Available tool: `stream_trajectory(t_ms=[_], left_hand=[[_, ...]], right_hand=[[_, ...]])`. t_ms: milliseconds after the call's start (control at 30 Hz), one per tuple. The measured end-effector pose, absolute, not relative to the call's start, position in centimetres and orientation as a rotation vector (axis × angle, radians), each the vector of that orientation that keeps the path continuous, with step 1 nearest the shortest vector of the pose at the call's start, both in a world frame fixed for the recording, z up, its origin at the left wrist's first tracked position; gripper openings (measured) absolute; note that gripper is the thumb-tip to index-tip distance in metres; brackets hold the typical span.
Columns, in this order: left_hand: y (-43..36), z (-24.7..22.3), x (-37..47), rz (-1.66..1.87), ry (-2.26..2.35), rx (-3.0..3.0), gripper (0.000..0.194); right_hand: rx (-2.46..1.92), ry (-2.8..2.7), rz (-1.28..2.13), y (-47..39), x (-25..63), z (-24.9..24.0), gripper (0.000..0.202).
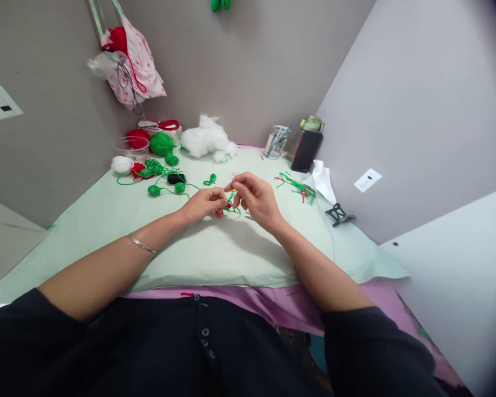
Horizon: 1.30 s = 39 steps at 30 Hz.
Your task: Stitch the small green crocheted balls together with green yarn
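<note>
My left hand (209, 203) is closed in a pinch at the middle of the table, at the edge of a small piece of green and red yarn work (230, 206). Just right of it my right hand (254, 199) is also pinched, its fingertips close to the left ones. What the right fingers hold is too small to make out. Thin green strands and a bit of yellow show between the hands. A pointed metal tip (249, 217) sticks out beneath my right hand. Behind the hands lies a little coil of green yarn (210, 180).
Green yarn balls (161, 144), a red ball (139, 139), a clear tub (119, 146) and white stuffing (209, 138) stand at the back left. Yarn scraps (300, 186), a phone (307, 151), a pen cup (276, 142) and a black hair clip (339, 214) are on the right. Walls enclose the table.
</note>
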<state>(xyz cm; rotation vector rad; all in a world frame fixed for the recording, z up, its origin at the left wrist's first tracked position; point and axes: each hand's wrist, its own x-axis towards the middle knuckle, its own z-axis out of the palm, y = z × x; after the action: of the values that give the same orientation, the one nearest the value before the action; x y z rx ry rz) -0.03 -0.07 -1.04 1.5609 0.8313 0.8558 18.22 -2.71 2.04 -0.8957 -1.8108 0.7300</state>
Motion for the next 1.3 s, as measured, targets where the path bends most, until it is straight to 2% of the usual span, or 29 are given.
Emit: stream_trajectory(t_ms=[100,233,433,700,967,1200,1300], left_hand=[[0.0,-1.1,-0.2,0.822,0.816,1.547,0.023],[0.2,-1.0,-0.3,0.83,0.825,1.504,0.026],[0.6,-1.2,-0.3,0.919,0.81,1.413,0.032],[0.3,-0.2,-0.4,1.034,0.823,1.204,0.035],[-0.1,0.1,-0.3,1.091,0.793,1.196,0.033],[-0.1,0.0,0.0,1.101,0.788,1.155,0.027],[0.0,-0.2,0.0,1.101,0.774,1.062,0.021]], right_hand=[[-0.868,-1.673,1.078,-2.6,18.7,2.9,0.041],[-0.871,-1.513,0.983,-2.3,19.9,3.9,0.047],[-0.836,-1.421,0.828,-1.7,21.0,4.5,0.038],[-0.932,-1.56,0.96,-1.6,20.1,3.3,0.031],[-1.034,-1.537,1.203,-1.4,18.8,1.8,0.034],[-1.131,-1.461,1.238,-1.5,18.3,1.8,0.016],[-1.127,-1.472,1.343,-1.5,18.4,1.6,0.015]])
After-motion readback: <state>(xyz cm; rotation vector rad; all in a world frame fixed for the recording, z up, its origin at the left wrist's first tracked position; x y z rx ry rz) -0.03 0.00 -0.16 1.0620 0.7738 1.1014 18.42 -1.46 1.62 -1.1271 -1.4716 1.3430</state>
